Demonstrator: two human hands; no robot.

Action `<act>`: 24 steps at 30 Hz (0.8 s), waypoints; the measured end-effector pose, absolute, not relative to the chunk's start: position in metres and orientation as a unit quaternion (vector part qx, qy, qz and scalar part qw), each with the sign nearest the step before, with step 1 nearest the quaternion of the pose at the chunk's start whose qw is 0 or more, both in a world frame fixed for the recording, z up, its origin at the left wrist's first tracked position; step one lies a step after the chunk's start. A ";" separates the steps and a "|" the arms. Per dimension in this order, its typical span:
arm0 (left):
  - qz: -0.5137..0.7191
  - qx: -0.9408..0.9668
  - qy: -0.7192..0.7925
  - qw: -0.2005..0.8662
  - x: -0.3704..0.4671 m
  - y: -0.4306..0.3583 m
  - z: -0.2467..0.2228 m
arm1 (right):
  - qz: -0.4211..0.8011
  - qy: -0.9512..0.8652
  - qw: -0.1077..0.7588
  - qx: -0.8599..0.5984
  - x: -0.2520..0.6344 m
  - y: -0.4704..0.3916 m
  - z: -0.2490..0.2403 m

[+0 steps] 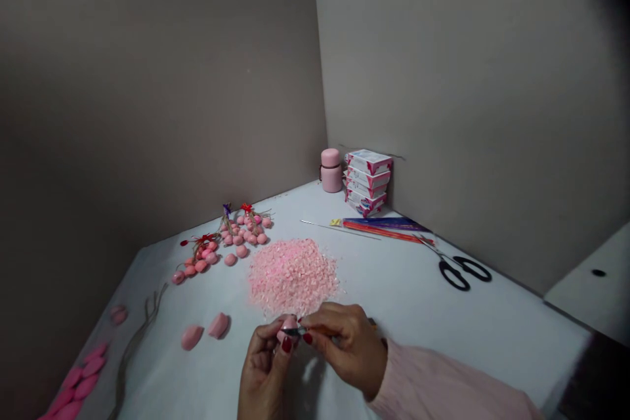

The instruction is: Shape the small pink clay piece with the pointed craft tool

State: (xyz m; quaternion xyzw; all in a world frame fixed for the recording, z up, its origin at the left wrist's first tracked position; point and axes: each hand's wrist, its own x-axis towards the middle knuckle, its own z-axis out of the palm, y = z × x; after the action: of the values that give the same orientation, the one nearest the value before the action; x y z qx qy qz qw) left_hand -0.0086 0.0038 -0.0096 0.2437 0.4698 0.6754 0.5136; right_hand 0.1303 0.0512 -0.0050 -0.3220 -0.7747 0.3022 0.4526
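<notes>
Pinched between the fingertips of my left hand is a small pink lump that looks like soap. My right hand grips a small knife with an orange handle, its dark blade lying against the lump. Most of the handle is covered by my fingers. Just beyond both hands rises a heap of pink shavings. Two larger pink chunks, one rounded and one more angular, lie to the left of my left hand.
Bunches of pink beads tied with cords lie at the back left. Brown cords and bright pink oval pieces are at the left edge. A pink flask, stacked boxes, coloured strands and scissors stand or lie right, near grey partitions.
</notes>
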 end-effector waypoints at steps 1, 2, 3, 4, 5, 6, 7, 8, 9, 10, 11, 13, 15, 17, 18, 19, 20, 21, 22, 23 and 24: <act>0.674 0.253 0.473 0.508 -0.009 0.003 -0.009 | 0.298 -0.774 0.453 -0.328 0.131 0.053 -0.005; 0.674 0.262 0.478 0.499 -0.009 0.003 -0.008 | 0.292 -0.772 0.454 -0.336 0.132 0.055 -0.005; 0.674 0.269 0.484 0.489 -0.008 0.003 -0.007 | 0.287 -0.770 0.455 -0.343 0.132 0.057 -0.005; 0.676 0.272 0.490 0.478 -0.008 0.003 -0.005 | 0.284 -0.768 0.456 -0.348 0.133 0.058 -0.004; 0.678 0.271 0.495 0.471 -0.007 0.002 -0.003 | 0.281 -0.767 0.458 -0.351 0.133 0.058 -0.004; 0.683 0.265 0.497 0.465 -0.007 0.002 -0.002 | 0.279 -0.767 0.459 -0.351 0.133 0.058 -0.003; 0.689 0.256 0.497 0.462 -0.006 0.003 0.000 | 0.278 -0.768 0.461 -0.349 0.133 0.057 -0.003; 0.694 0.246 0.497 0.459 -0.005 0.003 0.001 | 0.278 -0.769 0.461 -0.344 0.132 0.056 -0.002; 0.697 0.240 0.499 0.455 -0.005 0.003 0.002 | 0.278 -0.772 0.461 -0.339 0.132 0.054 -0.002; 0.698 0.236 0.503 0.451 -0.004 0.003 0.004 | 0.278 -0.774 0.460 -0.334 0.131 0.052 -0.003; 0.697 0.235 0.509 0.447 -0.004 0.002 0.004 | 0.278 -0.777 0.459 -0.330 0.131 0.051 -0.003; 0.692 0.245 0.519 0.438 -0.003 0.001 0.005 | 0.278 -0.779 0.457 -0.329 0.130 0.051 -0.005; 0.688 0.260 0.525 0.429 -0.002 0.000 0.004 | 0.274 -0.776 0.456 -0.340 0.131 0.053 -0.006; 0.683 0.266 0.531 0.425 -0.002 0.000 0.002 | 0.269 -0.773 0.455 -0.352 0.132 0.055 -0.007; 0.680 0.267 0.535 0.424 -0.003 0.000 0.000 | 0.266 -0.772 0.455 -0.355 0.132 0.057 -0.008; 0.678 0.268 0.539 0.421 -0.003 0.000 -0.002 | 0.265 -0.773 0.454 -0.356 0.132 0.058 -0.008; 0.678 0.271 0.543 0.415 -0.004 0.000 -0.004 | 0.263 -0.774 0.453 -0.355 0.132 0.058 -0.008; 0.678 0.277 0.548 0.405 -0.005 0.001 -0.007 | 0.262 -0.776 0.453 -0.352 0.131 0.058 -0.007; 0.677 0.286 0.553 0.392 -0.006 0.001 -0.009 | 0.261 -0.778 0.452 -0.350 0.131 0.058 -0.007; 0.676 0.295 0.559 0.378 -0.006 0.002 -0.011 | 0.260 -0.779 0.452 -0.349 0.131 0.057 -0.007; 0.674 0.303 0.566 0.365 -0.007 0.002 -0.013 | 0.259 -0.780 0.451 -0.347 0.130 0.056 -0.007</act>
State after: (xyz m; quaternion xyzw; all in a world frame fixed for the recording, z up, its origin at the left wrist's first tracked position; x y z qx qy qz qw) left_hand -0.0068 0.0016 -0.0133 0.3034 0.5661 0.6741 0.3648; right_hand 0.1304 0.0558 -0.0066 -0.3473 -0.7803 0.2587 0.4512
